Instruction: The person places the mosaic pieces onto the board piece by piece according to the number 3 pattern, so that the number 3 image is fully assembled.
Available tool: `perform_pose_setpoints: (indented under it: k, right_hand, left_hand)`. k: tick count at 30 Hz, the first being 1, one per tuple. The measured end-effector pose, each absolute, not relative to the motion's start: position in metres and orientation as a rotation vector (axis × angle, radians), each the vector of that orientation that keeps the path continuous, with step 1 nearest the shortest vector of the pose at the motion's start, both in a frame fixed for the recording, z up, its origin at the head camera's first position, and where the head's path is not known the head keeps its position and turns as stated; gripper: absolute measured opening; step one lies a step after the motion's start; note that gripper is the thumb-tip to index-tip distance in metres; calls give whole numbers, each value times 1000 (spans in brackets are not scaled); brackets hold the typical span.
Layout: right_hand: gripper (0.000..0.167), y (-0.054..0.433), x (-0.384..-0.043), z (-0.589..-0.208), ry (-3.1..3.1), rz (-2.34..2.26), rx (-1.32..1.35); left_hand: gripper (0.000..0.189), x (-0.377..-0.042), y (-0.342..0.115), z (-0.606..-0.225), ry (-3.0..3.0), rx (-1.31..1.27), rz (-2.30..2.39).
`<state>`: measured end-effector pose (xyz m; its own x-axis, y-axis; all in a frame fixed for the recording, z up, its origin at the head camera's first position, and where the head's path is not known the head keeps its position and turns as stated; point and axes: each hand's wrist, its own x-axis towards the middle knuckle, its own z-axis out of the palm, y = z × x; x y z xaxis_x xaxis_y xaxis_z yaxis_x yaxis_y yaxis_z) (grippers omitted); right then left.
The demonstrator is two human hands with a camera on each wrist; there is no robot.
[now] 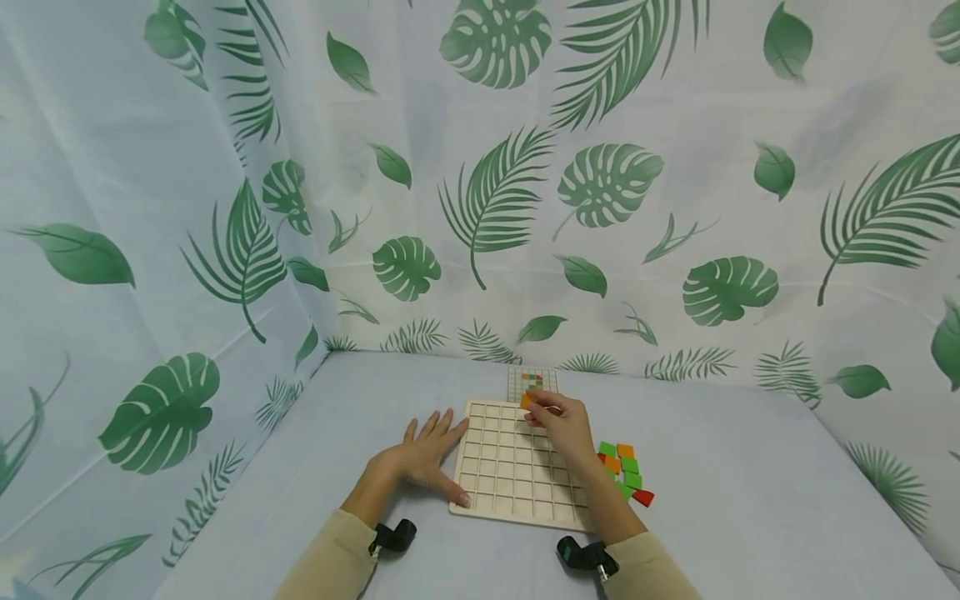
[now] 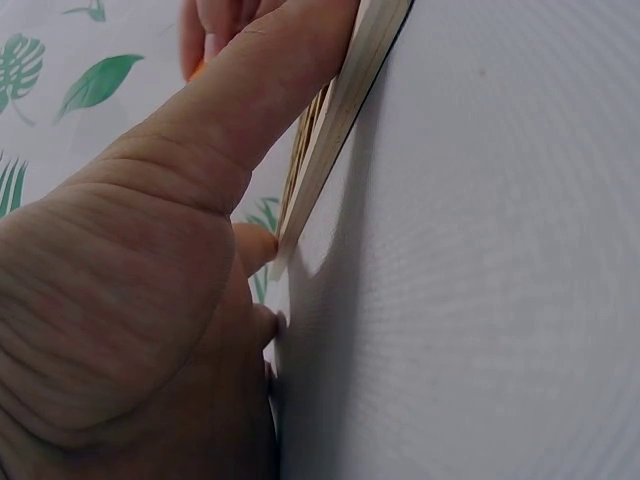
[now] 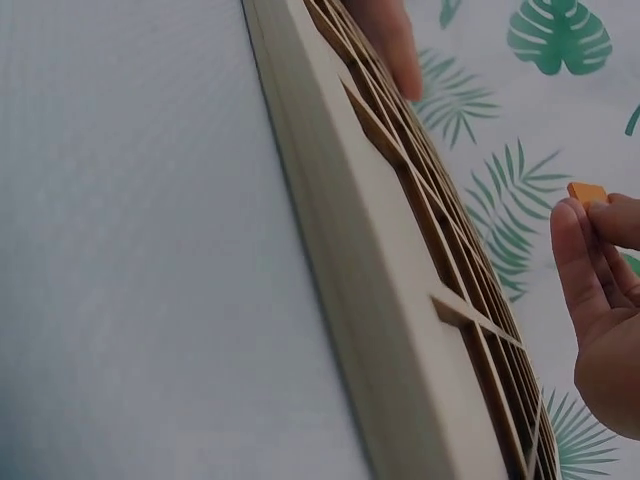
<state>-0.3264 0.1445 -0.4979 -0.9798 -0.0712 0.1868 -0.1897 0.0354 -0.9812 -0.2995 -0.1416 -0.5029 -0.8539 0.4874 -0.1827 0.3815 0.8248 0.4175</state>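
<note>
A pale wooden grid board (image 1: 495, 467) lies on the table in front of me. My left hand (image 1: 423, 457) is spread beside its left edge, the thumb resting on the near left corner and a fingertip at the upper side. In the left wrist view the left thumb (image 2: 270, 80) lies against the board's rim. My right hand (image 1: 564, 425) pinches an orange square tile (image 1: 528, 401) between thumb and fingers, over the far part of the board. The right wrist view shows this tile (image 3: 587, 193) held above the grid's level.
Several green, orange and red tiles (image 1: 630, 467) lie loose right of the board, partly hidden by the right forearm. Behind the board is a small gridded pattern card (image 1: 517, 385) with coloured squares. Leaf-printed cloth (image 1: 495, 192) rises behind and at the left of the table.
</note>
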Motion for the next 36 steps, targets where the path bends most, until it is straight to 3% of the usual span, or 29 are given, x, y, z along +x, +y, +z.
perform_pose_setpoints:
  k: [20,36]
  right_hand:
    - [34,134,-335,-519,-2245,2117,164]
    - [23,122,-334,-522,-2484,1577,381]
  left_hand:
    - [136,-299,-141,-503,2730,662,524]
    - [137,-300,-140,-504,2736,638,508]
